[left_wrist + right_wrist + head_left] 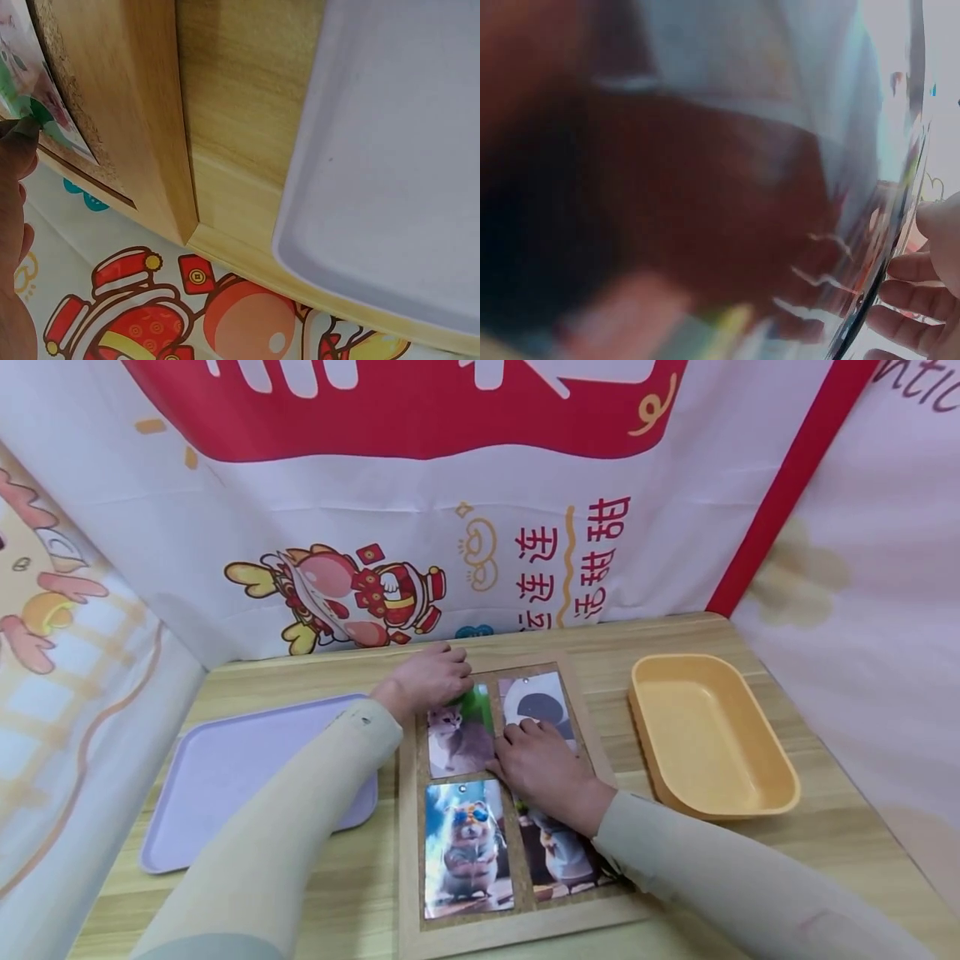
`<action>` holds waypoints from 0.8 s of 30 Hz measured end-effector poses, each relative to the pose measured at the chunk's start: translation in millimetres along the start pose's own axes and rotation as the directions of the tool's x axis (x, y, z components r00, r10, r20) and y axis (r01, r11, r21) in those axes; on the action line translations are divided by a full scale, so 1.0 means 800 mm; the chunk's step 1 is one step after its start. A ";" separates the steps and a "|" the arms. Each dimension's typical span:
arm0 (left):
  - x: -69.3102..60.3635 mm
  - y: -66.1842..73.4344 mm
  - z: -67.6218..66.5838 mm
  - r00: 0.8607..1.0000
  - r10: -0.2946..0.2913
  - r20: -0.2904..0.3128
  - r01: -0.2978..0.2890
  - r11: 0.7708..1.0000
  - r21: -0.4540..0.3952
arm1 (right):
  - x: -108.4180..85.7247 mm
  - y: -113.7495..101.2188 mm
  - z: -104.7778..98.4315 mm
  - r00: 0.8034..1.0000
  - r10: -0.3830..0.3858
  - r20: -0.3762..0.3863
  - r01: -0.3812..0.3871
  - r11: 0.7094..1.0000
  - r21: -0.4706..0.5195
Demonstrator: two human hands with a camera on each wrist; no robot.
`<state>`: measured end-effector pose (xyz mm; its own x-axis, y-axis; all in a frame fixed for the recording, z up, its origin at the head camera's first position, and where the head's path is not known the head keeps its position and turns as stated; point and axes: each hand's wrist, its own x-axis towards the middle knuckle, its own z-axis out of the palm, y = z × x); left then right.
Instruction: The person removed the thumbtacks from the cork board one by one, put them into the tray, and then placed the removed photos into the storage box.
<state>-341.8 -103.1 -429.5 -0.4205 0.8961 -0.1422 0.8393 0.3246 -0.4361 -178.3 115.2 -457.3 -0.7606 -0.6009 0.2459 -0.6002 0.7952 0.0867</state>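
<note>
A wood-framed cork board (450, 935) lies on the table, with several glossy picture cards on it. My left hand (433, 678) is at the top of the grey cat card (457, 745), fingers bent and fingertips together on it; whether a pin is between them is hidden. The right hand (543, 774) lies over the board's middle, fingers loosely bent, thumb by the cat card's lower right corner. It partly covers the upper right card (536, 693) and the lower right card (562, 852). At lower left is a card of an animal in sunglasses (468, 852).
A lilac tray (217, 777) sits left of the board, close to its frame. To the right stands a yellow plastic basin (697, 735). Printed white cloth (360, 493) hangs along the table's back edge and both sides.
</note>
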 end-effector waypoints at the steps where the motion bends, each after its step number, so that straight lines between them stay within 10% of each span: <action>1: 0.000 -0.001 0.000 1.000 0.006 0.000 -0.006 1.000 0.006 | 0.002 -0.001 0.001 1.000 -0.004 -0.013 0.003 1.000 -0.012; 24: 0.000 -0.001 0.002 1.000 0.015 0.009 -0.015 0.999 0.029 | 0.012 -0.005 0.007 0.999 0.032 0.035 -0.031 0.999 -0.023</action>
<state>-342.6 -103.8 -430.5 -0.4108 0.8982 -0.1567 0.8355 0.3020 -0.4591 -184.5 105.9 -460.4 -0.7877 -0.5776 0.2144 -0.5703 0.8152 0.1007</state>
